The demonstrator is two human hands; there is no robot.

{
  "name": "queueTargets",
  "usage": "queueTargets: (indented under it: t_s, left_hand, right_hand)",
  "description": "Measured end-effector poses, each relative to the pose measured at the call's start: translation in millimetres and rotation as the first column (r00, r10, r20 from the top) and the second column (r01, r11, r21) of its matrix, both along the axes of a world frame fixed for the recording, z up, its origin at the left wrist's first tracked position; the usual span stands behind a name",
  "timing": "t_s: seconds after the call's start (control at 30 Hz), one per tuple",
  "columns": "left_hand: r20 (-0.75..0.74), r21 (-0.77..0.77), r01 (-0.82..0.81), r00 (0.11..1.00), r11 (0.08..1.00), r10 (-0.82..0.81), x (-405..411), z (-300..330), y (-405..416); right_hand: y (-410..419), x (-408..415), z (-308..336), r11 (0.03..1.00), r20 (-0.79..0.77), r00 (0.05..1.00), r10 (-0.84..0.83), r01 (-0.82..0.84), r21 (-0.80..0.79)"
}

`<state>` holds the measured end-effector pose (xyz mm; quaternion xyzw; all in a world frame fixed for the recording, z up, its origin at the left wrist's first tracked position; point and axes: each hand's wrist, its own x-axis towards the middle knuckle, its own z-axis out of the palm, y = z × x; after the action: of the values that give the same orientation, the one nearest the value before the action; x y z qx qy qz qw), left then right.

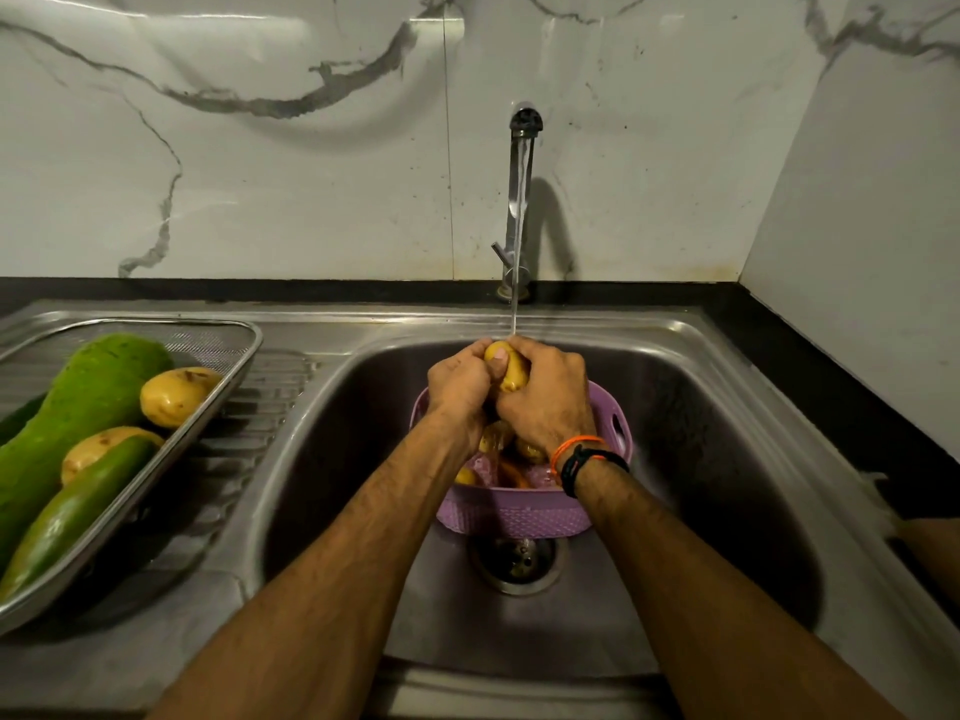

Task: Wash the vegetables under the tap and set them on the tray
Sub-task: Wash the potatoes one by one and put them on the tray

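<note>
Both hands wrap one potato (511, 370) in the stream from the tap (521, 200), my left hand (460, 381) curled round its near side with the thumb pressed on top and my right hand (545, 394) gripping it from the other side, above the purple basket (519, 511) in the sink (727, 433). On the drainboard at the sink's left, the steel tray (218, 402) already holds a big pale-green gourd (83, 397), two potatoes (174, 397) and a smaller green vegetable (78, 517), so I judge the job past halfway. Under my wrists the basket shows more potatoes (530, 452) and something orange, all yet to rinse and carry across.
</note>
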<state>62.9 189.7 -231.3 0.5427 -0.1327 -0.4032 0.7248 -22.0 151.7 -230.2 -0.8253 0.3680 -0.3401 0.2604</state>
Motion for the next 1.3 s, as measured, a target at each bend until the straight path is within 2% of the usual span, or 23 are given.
queueTargets:
  t_s: [0.1,0.23,0.4,0.57,0.73,0.87,1.03,1.2,1.3]
  left_hand:
    - [-0.007,0.000,-0.014,1.000,1.000,0.014,-0.6,-0.6,-0.1]
    - [0.012,0.031,-0.003,1.000,1.000,0.002,-0.3,-0.6,-0.3]
    - [-0.002,0.019,-0.026,1.000,0.999,0.026,0.1,-0.5,-1.3]
    - [0.032,0.026,-0.017,0.999,1.000,0.016,0.8,-0.3,0.1]
    - [0.029,0.000,-0.021,0.999,1.000,0.021,-1.3,2.1,2.7]
    - [0.065,0.019,0.008,0.998,1.000,-0.010,-2.3,0.3,2.4]
    - [0.038,0.019,-0.036,0.999,0.999,0.035,-1.4,-0.2,-0.5]
    - [0.106,0.053,0.010,0.994,0.999,-0.016,0.8,-2.5,-0.4]
    - [0.097,0.054,-0.025,0.995,0.998,0.019,3.3,-2.0,-1.4]
  right_hand:
    - [2.5,2.0,0.3,0.999,-0.002,1.000,-0.031,0.031,-0.017]
    - [0.6,2.9,0.3,0.997,-0.038,0.997,0.064,-0.062,0.051]
    - [3.2,-1.2,1.8,0.999,-0.004,0.999,-0.033,0.032,-0.014]
    - [2.9,-0.1,3.8,0.995,-0.036,0.996,0.087,-0.085,0.061]
    - [6.3,1.2,3.2,0.998,-0.031,0.998,-0.054,0.053,-0.026]
    - [3.2,1.7,2.4,0.997,-0.055,0.996,0.068,-0.066,0.032]
    - [3.4,0.1,1.2,0.998,-0.020,0.998,-0.052,0.052,-0.027]
    - [0.0,3.0,-0.5,0.997,-0.073,0.995,0.071,-0.067,0.049]
    - [1.2,-0.2,-0.6,1.000,-0.039,0.999,0.006,-0.006,0.004]
